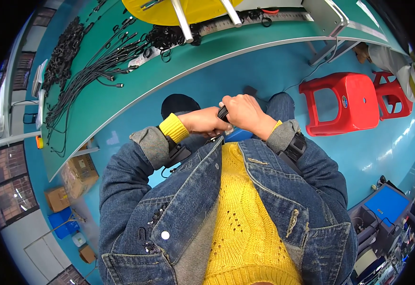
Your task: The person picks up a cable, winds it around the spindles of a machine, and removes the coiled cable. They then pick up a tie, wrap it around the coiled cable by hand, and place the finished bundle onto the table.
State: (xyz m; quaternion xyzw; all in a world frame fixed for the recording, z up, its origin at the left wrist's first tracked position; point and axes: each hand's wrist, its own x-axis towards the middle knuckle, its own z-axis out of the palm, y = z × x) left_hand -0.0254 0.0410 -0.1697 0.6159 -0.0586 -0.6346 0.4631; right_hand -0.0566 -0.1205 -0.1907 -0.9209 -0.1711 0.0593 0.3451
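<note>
In front of my chest, above my lap, my left hand (202, 121) and my right hand (246, 113) meet around a small black cable coil (223, 113). My right hand's fingers wrap its upper end, and my left hand pinches it from the other side. Only a short ribbed stretch of the coil shows between them; the rest is hidden by fingers. Ahead on the green table (143, 88) lies a fan of loose black cables (81, 88) with plugs at one end. Beside it sits a heap of small black loops (165, 37).
The table's curved front edge runs ahead of my hands. A yellow round plate (157, 13) with metal legs stands on it, near a long ruler (259, 20) and a dark pile (65, 50). Red stools (354, 102) stand right; cardboard boxes (80, 175) lie left on the floor.
</note>
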